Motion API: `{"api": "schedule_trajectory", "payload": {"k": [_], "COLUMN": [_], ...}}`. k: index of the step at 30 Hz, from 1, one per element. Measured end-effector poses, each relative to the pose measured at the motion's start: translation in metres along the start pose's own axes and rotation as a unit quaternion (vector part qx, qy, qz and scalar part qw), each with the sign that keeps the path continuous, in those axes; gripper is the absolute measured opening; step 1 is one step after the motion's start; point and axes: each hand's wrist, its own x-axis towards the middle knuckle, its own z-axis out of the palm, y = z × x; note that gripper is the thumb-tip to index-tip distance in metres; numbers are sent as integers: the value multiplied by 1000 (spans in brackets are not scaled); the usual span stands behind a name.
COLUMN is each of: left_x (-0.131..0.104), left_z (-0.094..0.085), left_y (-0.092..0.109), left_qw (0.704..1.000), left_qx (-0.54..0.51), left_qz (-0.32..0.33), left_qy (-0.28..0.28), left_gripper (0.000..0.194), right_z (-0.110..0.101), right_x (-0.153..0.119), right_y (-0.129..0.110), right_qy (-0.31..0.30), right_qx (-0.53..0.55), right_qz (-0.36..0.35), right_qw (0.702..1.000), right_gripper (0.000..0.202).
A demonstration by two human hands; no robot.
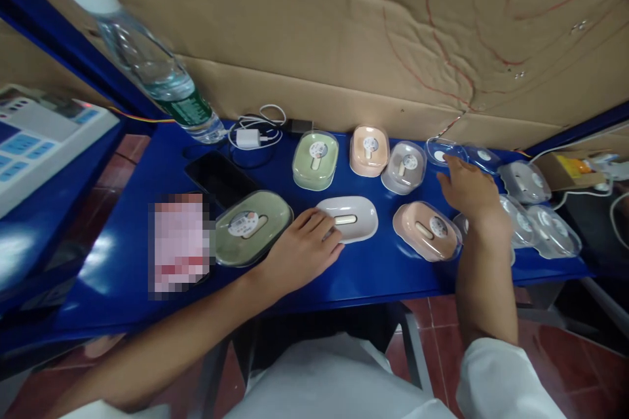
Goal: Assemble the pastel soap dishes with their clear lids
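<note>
My left hand (309, 242) rests on the left end of a white oval dish (361, 219), its fingers bent over the rim. Nearer the back right, my right hand (466, 186) reaches to a clear lid (445, 152) with a round label; its fingertips touch or hover over the lid's edge, and what they grip is too small to tell. Left of the white dish is a green lidded dish (253, 229). A pink lidded dish (427, 230) lies between my hands. Behind stand a green box (315, 160), a peach box (369, 150) and a grey box (403, 167).
On the blue table (344, 281), several lidded dishes (553, 230) crowd the right end. At the left are a water bottle (162, 72), a white charger (248, 138), a dark phone (219, 177) and a blurred pink item (179, 242). A cardboard wall (295, 33) rises behind.
</note>
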Motion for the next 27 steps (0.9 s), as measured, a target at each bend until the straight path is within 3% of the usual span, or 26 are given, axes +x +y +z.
{"api": "schedule_trajectory", "payload": {"k": [6, 9, 12, 16, 18, 19, 21, 23, 25, 27], "left_x": [1, 0, 0, 1, 1, 0, -2, -3, -3, -2], "left_z": [1, 2, 3, 0, -3, -3, -3, 0, 3, 5], "left_y": [0, -1, -1, 2, 4, 5, 6, 6, 5, 3], "left_qw": [1000, 1000, 1000, 997, 990, 985, 974, 966, 959, 956], "left_qx": [-15, -19, -20, -53, -77, -88, -105, -122, -143, -153], "left_qz": [-3, -4, -6, -21, -40, -50, -66, -81, -101, -115], "left_qy": [5, 6, 5, 56, 114, 142, 188, 215, 225, 224], "left_gripper": [14, 14, 13, 22, 37, 44, 55, 64, 66, 58], "right_z": [14, 17, 9, -19, -31, -35, -33, -23, -10, 0], "right_x": [55, 63, 55, 19, -7, -20, -42, -56, -64, -65], "right_y": [14, 15, 17, 13, 1, -8, -30, -52, -69, -75], "right_qy": [-95, -115, -55, 65, 89, 84, 11, -114, -226, -289], "right_qx": [6, 21, 60, 202, 382, 488, 648, 720, 744, 751], "right_qz": [38, 59, 64, 3, -80, -126, -190, -204, -192, -177], "right_qw": [995, 991, 995, 977, 916, 860, 738, 654, 599, 568], "right_gripper": [59, 38, 10, 9, 13, 16, 21, 22, 22, 23]}}
